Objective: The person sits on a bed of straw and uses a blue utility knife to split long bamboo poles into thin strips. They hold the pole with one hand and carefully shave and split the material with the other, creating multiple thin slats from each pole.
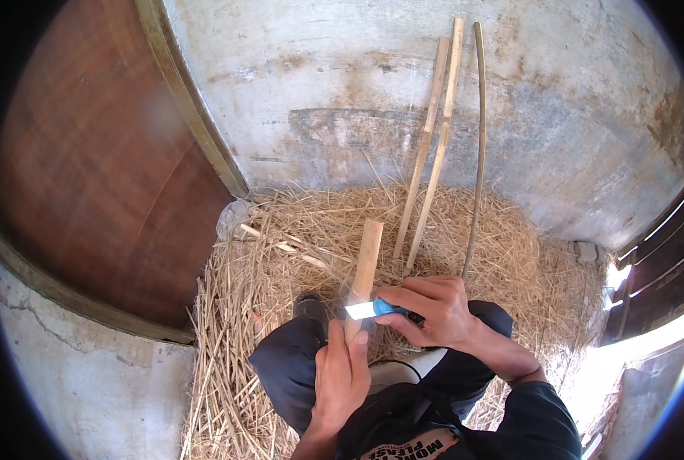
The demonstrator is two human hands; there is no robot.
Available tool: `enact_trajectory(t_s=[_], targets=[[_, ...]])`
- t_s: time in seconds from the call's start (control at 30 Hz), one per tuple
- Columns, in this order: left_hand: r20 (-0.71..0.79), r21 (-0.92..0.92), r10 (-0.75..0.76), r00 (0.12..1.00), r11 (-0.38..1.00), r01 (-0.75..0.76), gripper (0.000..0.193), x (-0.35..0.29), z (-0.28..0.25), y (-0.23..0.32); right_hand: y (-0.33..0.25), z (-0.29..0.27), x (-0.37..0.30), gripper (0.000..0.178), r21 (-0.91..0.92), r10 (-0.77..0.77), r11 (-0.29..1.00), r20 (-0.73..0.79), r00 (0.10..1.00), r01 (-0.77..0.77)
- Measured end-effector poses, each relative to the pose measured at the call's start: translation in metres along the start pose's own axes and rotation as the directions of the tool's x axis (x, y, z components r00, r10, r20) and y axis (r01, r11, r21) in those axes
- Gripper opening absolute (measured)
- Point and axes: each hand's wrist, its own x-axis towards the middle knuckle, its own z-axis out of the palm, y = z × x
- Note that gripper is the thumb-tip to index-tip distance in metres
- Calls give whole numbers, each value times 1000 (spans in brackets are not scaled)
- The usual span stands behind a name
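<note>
My left hand (340, 376) is closed around the lower end of a pale wooden stick (368, 253), which stands up between my knees. Closed on the blue handle of a utility knife (383, 307), my right hand (443, 314) is just to the right of the stick. The bright blade points left and lies at the stick, a little above my left fingers; glare hides its exact edge. Something clear like thin plastic film seems to show around the stick near the blade.
Two wooden strips (436, 153) and a thin curved pole (478, 146) lean on the stained wall (342, 84). Straw (311, 207) covers the floor around my legs. At left is a brown door panel (97, 153); dark slats (660, 253) stand at right.
</note>
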Motion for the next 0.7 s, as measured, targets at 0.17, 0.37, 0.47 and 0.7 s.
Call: enact_trajectory(t_s=[0.17,0.37,0.47,0.7], targets=[[-16,-7,-4,1000,1000,4,25,-1,2,-5,-4,-2,2,37,-19,22,1000,7,1000,-22],[-11,38,-12,1000,999,13,25,-3,3,-8,2,3,-1,36,-49,26,998,-5,1000,-27],[-8,30,-18,1000,999,18,25,-3,2,-10,5,3,1,36,-71,43,997,-2,999,-43],[-5,20,-40,999,999,40,24,-3,2,-11,6,3,4,37,-97,18,995,2,1000,-18]])
